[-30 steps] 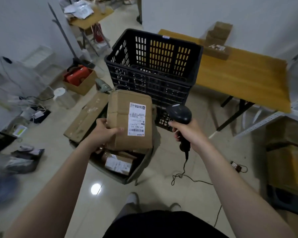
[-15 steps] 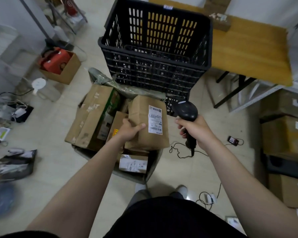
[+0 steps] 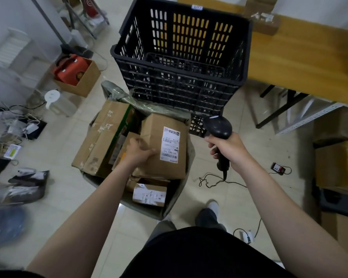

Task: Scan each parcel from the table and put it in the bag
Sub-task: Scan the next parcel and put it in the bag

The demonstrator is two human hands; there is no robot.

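Observation:
My left hand [image 3: 138,152] grips the left edge of a brown cardboard parcel [image 3: 155,165] with a white barcode label facing up. The parcel lies low in the mouth of the grey-green bag [image 3: 175,203] on the floor, on top of other parcels. A long carton [image 3: 102,135] leans in the bag's left side and a small labelled box [image 3: 149,194] lies at its front. My right hand [image 3: 229,150] holds the black barcode scanner [image 3: 219,128] by its handle, to the right of the bag, its cable trailing on the floor.
A black plastic crate [image 3: 181,57] stands just behind the bag. The wooden table [image 3: 301,61] is at the right rear, with stacked cartons [image 3: 338,163] on the right. A box with a red item [image 3: 76,75], cables and dark bags lie on the left floor.
My left hand has lowered the parcel from in front of the scanner down into the bag's mouth. My view has tilted downward. My right hand keeps the scanner beside the bag.

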